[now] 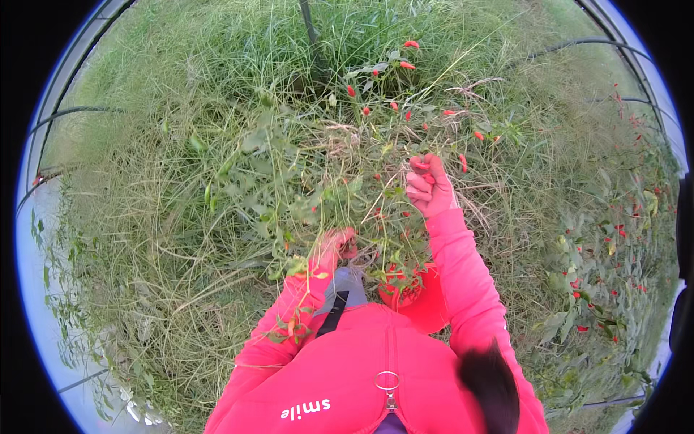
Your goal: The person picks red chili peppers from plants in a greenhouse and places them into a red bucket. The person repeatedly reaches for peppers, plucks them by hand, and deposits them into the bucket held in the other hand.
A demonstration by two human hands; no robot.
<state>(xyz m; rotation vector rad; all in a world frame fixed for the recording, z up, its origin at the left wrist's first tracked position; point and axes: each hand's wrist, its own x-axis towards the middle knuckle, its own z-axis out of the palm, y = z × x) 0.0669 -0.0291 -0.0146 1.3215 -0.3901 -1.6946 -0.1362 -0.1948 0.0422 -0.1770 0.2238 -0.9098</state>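
My right hand (429, 187) is raised over the chilli plant, its fingers curled around red chilli peppers (428, 178). Just to its right hangs another red chilli pepper (463, 163). Lower down, my left hand (339, 244) is among the stems and leaves of the chilli plant (352, 195); foliage partly covers it, so its grip is unclear. Below my right hand, close to my body, stands a red bucket (425, 309). Leaves and my right sleeve cover part of the bucket.
Several ripe chilli peppers (407, 65) hang on the plant farther ahead. Tall grass (179, 179) surrounds it, with a dark post (310, 27) at the top. More chilli plants (591, 293) bear red fruit on the right. Curved frame pipes (602, 42) edge both sides.
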